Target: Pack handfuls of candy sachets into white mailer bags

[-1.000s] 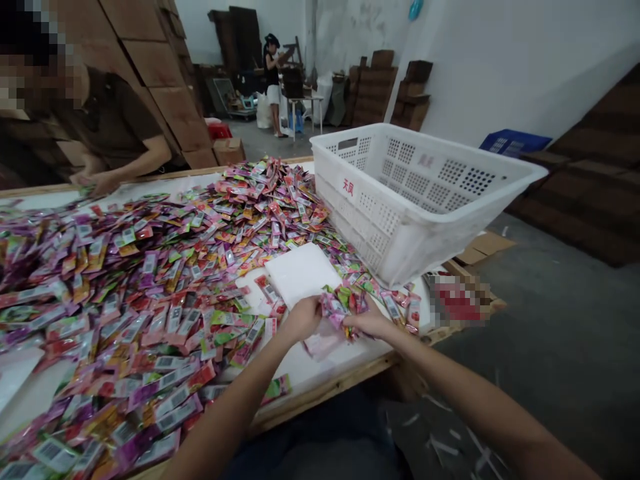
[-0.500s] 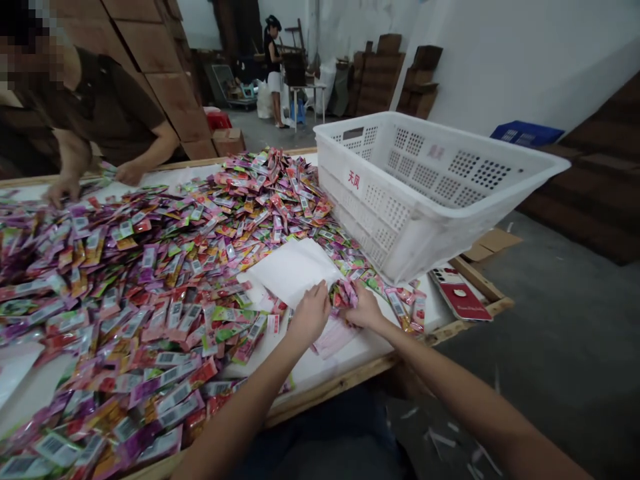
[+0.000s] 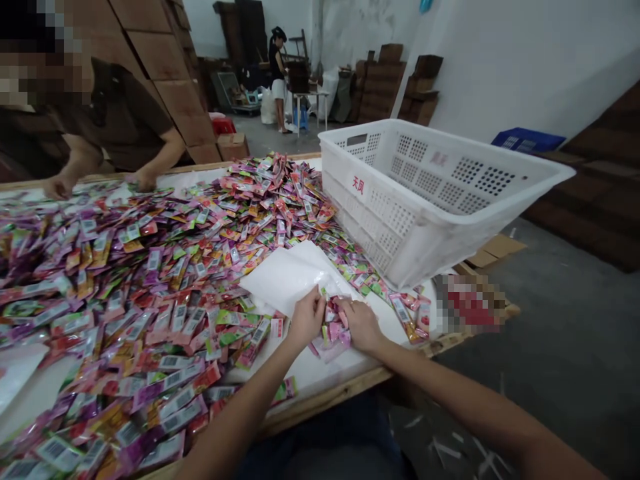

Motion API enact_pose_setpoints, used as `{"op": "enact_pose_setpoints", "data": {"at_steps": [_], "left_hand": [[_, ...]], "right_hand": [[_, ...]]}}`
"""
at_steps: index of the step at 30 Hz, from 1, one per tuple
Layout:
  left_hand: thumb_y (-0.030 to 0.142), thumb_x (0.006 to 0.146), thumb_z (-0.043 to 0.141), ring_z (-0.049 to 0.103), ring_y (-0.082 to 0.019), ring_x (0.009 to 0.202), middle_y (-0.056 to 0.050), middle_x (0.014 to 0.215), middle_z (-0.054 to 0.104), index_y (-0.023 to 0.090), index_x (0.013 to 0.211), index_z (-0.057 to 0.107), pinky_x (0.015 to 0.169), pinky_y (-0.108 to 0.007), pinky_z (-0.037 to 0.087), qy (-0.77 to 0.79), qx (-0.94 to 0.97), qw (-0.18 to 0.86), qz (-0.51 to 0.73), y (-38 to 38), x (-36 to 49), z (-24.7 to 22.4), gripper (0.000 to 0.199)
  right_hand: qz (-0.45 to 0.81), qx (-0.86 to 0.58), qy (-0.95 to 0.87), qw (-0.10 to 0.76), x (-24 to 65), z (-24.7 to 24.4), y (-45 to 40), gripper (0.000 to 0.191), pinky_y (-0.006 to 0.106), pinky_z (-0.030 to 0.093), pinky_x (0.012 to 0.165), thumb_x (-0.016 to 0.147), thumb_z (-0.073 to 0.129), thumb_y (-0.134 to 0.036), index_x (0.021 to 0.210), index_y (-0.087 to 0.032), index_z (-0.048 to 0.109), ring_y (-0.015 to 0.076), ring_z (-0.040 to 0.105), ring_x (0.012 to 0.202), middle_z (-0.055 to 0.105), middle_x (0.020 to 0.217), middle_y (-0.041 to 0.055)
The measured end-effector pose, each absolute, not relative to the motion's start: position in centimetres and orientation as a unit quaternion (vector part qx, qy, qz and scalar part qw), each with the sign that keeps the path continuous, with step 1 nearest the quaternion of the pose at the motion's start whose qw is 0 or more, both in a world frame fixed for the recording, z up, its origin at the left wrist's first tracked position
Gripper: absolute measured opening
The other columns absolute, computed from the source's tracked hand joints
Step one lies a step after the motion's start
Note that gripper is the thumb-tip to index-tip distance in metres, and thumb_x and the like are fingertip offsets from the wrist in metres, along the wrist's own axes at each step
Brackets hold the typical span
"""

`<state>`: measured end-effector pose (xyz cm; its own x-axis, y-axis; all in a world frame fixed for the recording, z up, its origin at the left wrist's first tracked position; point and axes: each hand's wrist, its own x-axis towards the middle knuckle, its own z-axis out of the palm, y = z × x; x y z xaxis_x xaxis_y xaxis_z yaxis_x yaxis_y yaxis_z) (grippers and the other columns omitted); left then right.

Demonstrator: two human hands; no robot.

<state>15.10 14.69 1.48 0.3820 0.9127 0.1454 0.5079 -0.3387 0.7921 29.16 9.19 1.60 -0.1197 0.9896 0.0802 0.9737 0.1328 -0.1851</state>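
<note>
My left hand (image 3: 309, 316) is closed, fingertips pinched together at the near edge of a stack of white plastic sheets or bags (image 3: 280, 275). What it pinches is too small to make out. Curled around a small bunch of colourful sachets (image 3: 336, 328), my right hand (image 3: 362, 324) is closed, its fingers partly hidden by them. Pink and green wrappers show between the two hands, above the white table surface (image 3: 300, 365). A large heap of similar sachets (image 3: 165, 267) spreads to the left and behind.
A white perforated crate (image 3: 370, 220) stands at the right of the table, near a few loose sachets (image 3: 413, 313). Across the table, a co-worker's hands (image 3: 145, 179) are over the heap. Another person (image 3: 278, 80) stands far back. Cardboard boxes (image 3: 165, 67) are stacked behind.
My right hand has shifted slightly left and its fingers now lie over the sachets. More pink wrappers show below the hands. The whole view has moved down slightly.
</note>
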Motion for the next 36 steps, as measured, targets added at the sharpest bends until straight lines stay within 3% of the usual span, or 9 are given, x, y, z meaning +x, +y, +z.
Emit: {"op": "enact_pose_setpoints", "data": {"at_steps": [3,6,11,16,21,25,28,33,36], "left_hand": [[0.026,0.089,0.034,0.058,-0.019,0.106,-0.014,0.117,0.061,0.018,0.077,0.051,0.09,-0.034,0.045,0.419,0.765,0.323,0.367,14.2,15.1,0.6,0.023],[0.021,0.089,0.031,0.048,-0.018,0.121,-0.016,0.13,0.051,0.014,0.093,0.053,0.105,-0.04,0.034,0.374,0.812,0.24,0.377,14.0,15.2,0.9,0.023],[0.014,0.089,0.033,0.048,-0.021,0.121,-0.016,0.126,0.054,0.011,0.103,0.054,0.107,-0.044,0.032,0.353,0.902,0.075,0.235,14.4,14.6,3.2,0.025],[0.005,0.086,0.035,0.059,-0.024,0.106,-0.022,0.121,0.056,0.007,0.095,0.058,0.101,-0.044,0.038,0.384,0.918,-0.036,0.095,13.7,13.9,5.1,0.025],[0.007,0.085,0.041,0.059,-0.024,0.107,-0.019,0.12,0.058,0.009,0.091,0.06,0.093,-0.037,0.046,0.418,0.901,-0.04,0.111,13.1,15.0,4.5,0.02],[0.015,0.087,0.044,0.062,-0.021,0.1,-0.016,0.11,0.063,0.008,0.105,0.056,0.082,-0.03,0.05,0.492,0.86,0.013,0.133,13.5,15.5,3.9,0.022],[0.014,0.088,0.042,0.062,-0.02,0.096,-0.015,0.105,0.064,0.007,0.11,0.053,0.08,-0.029,0.05,0.492,0.863,0.026,0.112,13.7,15.2,4.1,0.026],[0.005,0.085,0.037,0.059,-0.022,0.104,-0.019,0.122,0.054,0.007,0.102,0.057,0.095,-0.037,0.042,0.43,0.901,-0.017,0.053,14.1,14.2,6.1,0.026],[0.003,0.084,0.033,0.063,-0.023,0.096,-0.018,0.107,0.062,0.007,0.099,0.059,0.091,-0.038,0.044,0.46,0.887,0.024,-0.009,14.7,13.3,7.3,0.03]], "right_hand": [[0.05,-0.593,-0.799,0.081,29.9,1.9,9.7,0.033,0.035,0.042,0.084,0.087,0.04,-0.016,0.118,-0.015,0.052,0.0231,0.058,0.097,0.062,0.111,0.0121],[0.052,-0.591,-0.804,0.047,29.8,2.9,10.6,0.03,0.035,0.044,0.078,0.083,0.045,-0.017,0.112,-0.015,0.054,0.0242,0.06,0.093,0.062,0.109,0.0121],[0.103,-0.669,-0.735,-0.031,28.8,5.2,12.6,0.042,0.033,0.046,0.065,0.059,0.066,-0.021,0.099,-0.014,0.057,0.0292,0.063,0.085,0.065,0.096,0.0126],[0.123,-0.713,-0.69,-0.026,27.4,5.8,13.2,0.039,0.032,0.047,0.068,0.058,0.066,-0.021,0.095,-0.015,0.058,0.0287,0.062,0.09,0.065,0.096,0.0128],[0.095,-0.707,-0.7,-0.021,26.6,4.9,13.3,0.041,0.034,0.047,0.072,0.066,0.062,-0.024,0.102,-0.006,0.053,0.0292,0.06,0.092,0.059,0.105,0.0208],[0.161,-0.642,-0.746,0.08,28.2,3.8,13.1,0.057,0.03,0.046,0.081,0.057,0.07,-0.027,0.106,-0.01,0.048,0.0237,0.056,0.098,0.058,0.107,0.0132],[0.148,-0.628,-0.755,0.118,28.8,3.3,12.9,0.047,0.03,0.044,0.085,0.063,0.064,-0.026,0.105,-0.013,0.049,0.0225,0.055,0.102,0.056,0.114,0.0118],[0.1,-0.678,-0.728,0.014,26.7,4.4,13.8,0.032,0.035,0.047,0.073,0.074,0.053,-0.03,0.1,-0.013,0.057,0.0278,0.062,0.091,0.062,0.105,0.0137],[0.084,-0.682,-0.727,-0.022,25.8,5.2,14.6,0.039,0.034,0.047,0.072,0.072,0.057,-0.034,0.104,-0.012,0.058,0.0284,0.062,0.091,0.063,0.105,0.0156]]}}
